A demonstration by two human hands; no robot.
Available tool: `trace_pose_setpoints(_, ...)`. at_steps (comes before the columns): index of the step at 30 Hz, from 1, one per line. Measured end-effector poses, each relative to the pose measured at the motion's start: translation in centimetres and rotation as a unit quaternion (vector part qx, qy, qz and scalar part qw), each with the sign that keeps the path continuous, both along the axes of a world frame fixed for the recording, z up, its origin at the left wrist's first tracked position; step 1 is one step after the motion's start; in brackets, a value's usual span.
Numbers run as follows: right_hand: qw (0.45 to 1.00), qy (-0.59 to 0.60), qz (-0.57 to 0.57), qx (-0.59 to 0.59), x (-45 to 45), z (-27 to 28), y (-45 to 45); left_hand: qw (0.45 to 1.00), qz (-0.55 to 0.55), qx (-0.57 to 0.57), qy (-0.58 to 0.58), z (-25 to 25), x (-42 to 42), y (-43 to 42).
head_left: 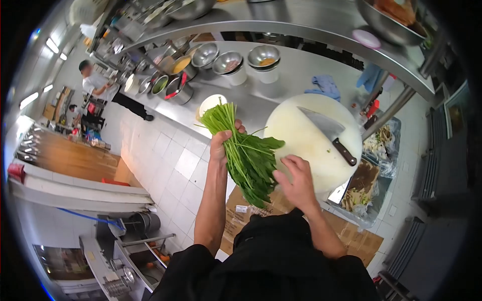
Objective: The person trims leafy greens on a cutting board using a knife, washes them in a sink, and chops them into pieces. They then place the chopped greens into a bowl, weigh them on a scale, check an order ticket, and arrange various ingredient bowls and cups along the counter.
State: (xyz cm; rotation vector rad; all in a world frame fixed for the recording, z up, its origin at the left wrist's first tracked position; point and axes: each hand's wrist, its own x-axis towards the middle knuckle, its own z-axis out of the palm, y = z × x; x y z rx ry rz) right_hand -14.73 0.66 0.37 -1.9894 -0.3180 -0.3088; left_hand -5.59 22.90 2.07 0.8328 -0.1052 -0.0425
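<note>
A thick bunch of leafy greens (246, 158) hangs in front of me, its cut stems up and its leaves down. My left hand (223, 140) is wrapped round the bunch below the stem ends. Beside the leaves, on the right, my right hand (295, 175) has its fingers bent and partly apart, with nothing visible in them. Under and beyond it is a round white cutting board (291, 135). A cleaver (324, 123) with a dark handle lies on the board, the handle towards the lower right.
Metal bowls (230, 61) on white tubs and pots stand along the back of the steel counter. A blue cloth (325, 86) lies behind the board. Bins with scraps (359, 193) are at the right. A person (98, 83) stands far left.
</note>
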Motion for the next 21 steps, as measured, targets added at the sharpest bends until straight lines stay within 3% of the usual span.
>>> trace_pose_setpoints(4, 0.998, -0.054, 0.014, -0.014, 2.5, 0.8, 7.8, 0.996, -0.036, -0.087, 0.007, -2.1, -4.2, 4.0)
trace_pose_setpoints(6, 0.978, 0.05, 0.203, 0.007, 3.4, 1.3, 12.2, 0.999, -0.014, 0.031, 0.028, -3.7, -6.2, 6.7)
trace_pose_setpoints(7, 0.968, 0.097, 0.23, -0.019, 3.1, 1.2, 14.6, 0.995, 0.044, 0.066, 0.062, -4.3, -7.3, 7.6)
trace_pose_setpoints(12, 0.965, 0.072, 0.254, -0.004, -0.3, -0.8, 25.1, 0.992, 0.1, 0.041, 0.057, -4.8, -12.6, 16.1)
trace_pose_setpoints(15, 0.908, 0.214, 0.357, 0.047, 1.0, -2.9, 29.9, 0.985, 0.044, 0.088, 0.143, -5.6, -15.0, 22.1)
trace_pose_setpoints(20, 0.815, 0.368, 0.435, 0.103, 1.8, -5.1, 38.3, 0.975, 0.083, 0.132, 0.161, -7.1, -16.4, 28.9)
trace_pose_setpoints(21, 0.82, 0.345, 0.445, 0.102, 1.6, -5.6, 40.0, 0.974, 0.121, 0.137, 0.13, -8.1, -16.5, 30.0)
